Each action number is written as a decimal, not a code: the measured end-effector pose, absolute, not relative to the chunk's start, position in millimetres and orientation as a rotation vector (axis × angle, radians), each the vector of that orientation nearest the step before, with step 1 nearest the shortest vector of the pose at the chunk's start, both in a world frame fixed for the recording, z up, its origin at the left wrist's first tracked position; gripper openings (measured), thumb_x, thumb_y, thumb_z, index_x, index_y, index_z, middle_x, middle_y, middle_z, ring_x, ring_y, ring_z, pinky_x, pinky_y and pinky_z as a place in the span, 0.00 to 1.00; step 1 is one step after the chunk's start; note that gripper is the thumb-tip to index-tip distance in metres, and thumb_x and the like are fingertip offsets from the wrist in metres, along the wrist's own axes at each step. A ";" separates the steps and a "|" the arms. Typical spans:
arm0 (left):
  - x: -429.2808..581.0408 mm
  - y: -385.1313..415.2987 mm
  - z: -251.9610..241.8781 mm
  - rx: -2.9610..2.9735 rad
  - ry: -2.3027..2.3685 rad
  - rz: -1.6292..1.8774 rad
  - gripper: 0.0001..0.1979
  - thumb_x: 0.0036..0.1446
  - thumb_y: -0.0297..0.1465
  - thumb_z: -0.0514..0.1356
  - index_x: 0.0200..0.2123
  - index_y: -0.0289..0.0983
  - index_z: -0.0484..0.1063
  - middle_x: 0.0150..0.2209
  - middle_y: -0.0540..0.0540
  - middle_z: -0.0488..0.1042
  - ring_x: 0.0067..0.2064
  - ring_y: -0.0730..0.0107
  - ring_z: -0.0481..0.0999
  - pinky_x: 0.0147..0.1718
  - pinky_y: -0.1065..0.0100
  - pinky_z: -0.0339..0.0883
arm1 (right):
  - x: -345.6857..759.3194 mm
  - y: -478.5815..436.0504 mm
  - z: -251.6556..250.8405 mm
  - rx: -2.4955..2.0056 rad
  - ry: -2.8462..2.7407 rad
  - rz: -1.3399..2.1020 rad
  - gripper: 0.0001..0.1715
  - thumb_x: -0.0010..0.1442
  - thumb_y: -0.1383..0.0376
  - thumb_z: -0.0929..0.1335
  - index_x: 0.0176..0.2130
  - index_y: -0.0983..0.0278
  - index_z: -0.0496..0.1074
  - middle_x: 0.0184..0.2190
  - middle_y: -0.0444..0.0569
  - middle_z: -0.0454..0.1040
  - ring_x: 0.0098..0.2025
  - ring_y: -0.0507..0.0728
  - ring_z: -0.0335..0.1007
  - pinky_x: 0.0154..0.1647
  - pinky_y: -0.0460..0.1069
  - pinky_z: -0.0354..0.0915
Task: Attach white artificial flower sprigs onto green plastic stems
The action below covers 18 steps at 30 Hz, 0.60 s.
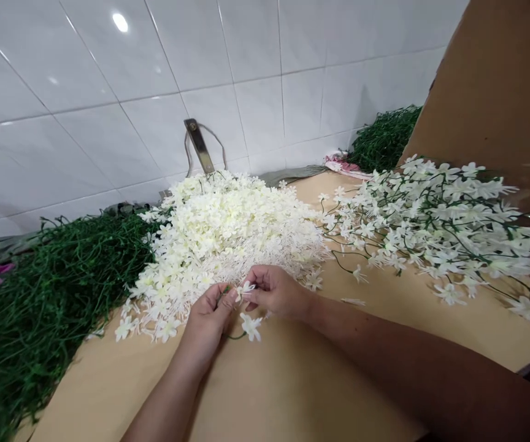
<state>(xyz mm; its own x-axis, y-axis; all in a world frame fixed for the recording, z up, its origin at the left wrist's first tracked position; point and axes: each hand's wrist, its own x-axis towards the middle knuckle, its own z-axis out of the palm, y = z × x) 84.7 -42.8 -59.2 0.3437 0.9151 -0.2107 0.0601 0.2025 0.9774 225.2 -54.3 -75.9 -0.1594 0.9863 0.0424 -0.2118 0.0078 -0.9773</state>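
Observation:
In the middle of the head view, my left hand (210,313) is closed in a pinch on a thin green stem. One white flower (251,326) hangs on a curved stem just below its fingertips. My right hand (274,290) pinches a small white flower (245,290), right at the left fingertips, so the two hands nearly touch. Directly beyond them lies a large pile of loose white blossoms (228,227). How the flower and stem meet is partly hidden by the fingers.
Green stems (62,288) are heaped at the left. White flowers on stems (430,227) lie at the right on the brown cardboard surface (265,387). More green stems (382,138), a pink cloth (345,164) and an upright cardboard sheet (490,92) stand behind. A metal strip (199,146) leans by the tiled wall.

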 end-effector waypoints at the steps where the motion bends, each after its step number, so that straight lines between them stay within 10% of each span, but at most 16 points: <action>1: 84.4 -42.6 -59.6 1.208 1.049 0.787 0.18 0.39 0.42 0.63 0.26 0.36 0.62 0.12 0.60 0.54 0.14 0.85 0.46 0.14 0.78 0.41 | 225.4 -54.8 -75.7 -0.952 -1.191 1.396 0.13 0.41 0.68 0.71 0.23 0.66 0.61 0.18 0.38 0.61 0.22 0.45 0.61 0.29 0.46 0.66; 18: 83.6 -47.0 -55.8 1.329 0.956 0.863 0.14 0.43 0.37 0.63 0.28 0.36 0.62 0.15 0.58 0.56 0.15 0.85 0.49 0.13 0.77 0.42 | 224.6 -61.5 -72.3 -0.913 -1.299 1.385 0.15 0.46 0.58 0.69 0.27 0.66 0.62 0.20 0.40 0.63 0.23 0.46 0.61 0.25 0.44 0.62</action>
<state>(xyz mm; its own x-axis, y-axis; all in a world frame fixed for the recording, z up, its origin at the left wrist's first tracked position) 83.6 -47.0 -55.8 0.3819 0.9216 -0.0693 0.0250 0.0647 0.9976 224.6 -61.5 -72.3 -0.2272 0.9687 0.1002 -0.1616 0.0640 -0.9848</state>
